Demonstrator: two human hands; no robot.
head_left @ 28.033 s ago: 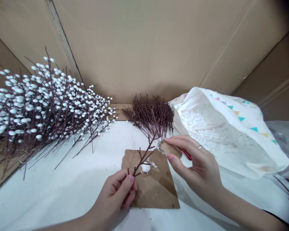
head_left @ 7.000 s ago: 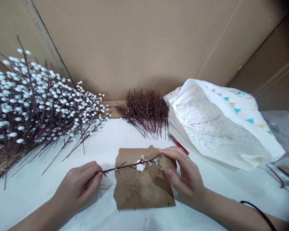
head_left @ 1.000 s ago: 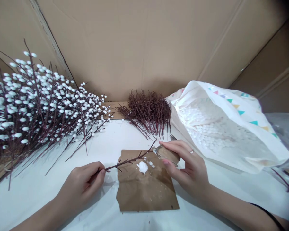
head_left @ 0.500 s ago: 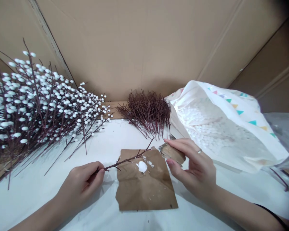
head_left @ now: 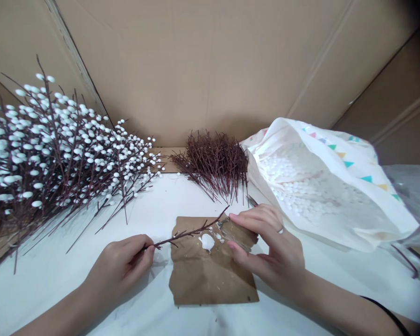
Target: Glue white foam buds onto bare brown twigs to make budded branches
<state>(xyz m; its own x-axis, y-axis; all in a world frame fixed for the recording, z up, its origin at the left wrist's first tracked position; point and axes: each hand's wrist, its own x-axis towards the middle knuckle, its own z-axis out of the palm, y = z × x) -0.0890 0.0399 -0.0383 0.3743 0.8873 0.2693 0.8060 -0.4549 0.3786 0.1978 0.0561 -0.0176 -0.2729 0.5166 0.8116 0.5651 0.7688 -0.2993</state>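
Note:
My left hand [head_left: 121, 266] is closed, pinching the lower end of a bare brown artificial twig [head_left: 192, 232]. The twig slants up to the right, over the top of a brown cardboard sheet [head_left: 213, 284]. A white blob of what looks like glue [head_left: 206, 241] lies on that sheet, with smears beside it. My right hand [head_left: 275, 247] grips a small brown cardboard scrap [head_left: 240, 234] between thumb and fingers. White residue coats the scrap's left edge, which is over the sheet's upper right corner. Whether it touches the sheet, I cannot tell.
Branches with white buds [head_left: 73, 140] are heaped at the left. A bundle of bare twigs [head_left: 217, 161] lies at the back. On the right an open white bag [head_left: 357, 168] holds many white buds [head_left: 283, 177]. Cardboard walls [head_left: 203, 70] enclose the white table [head_left: 143, 317].
My right hand has moved left with the cardboard scrap, from beside the sheet to over its upper right corner. My left hand and the twig have barely shifted.

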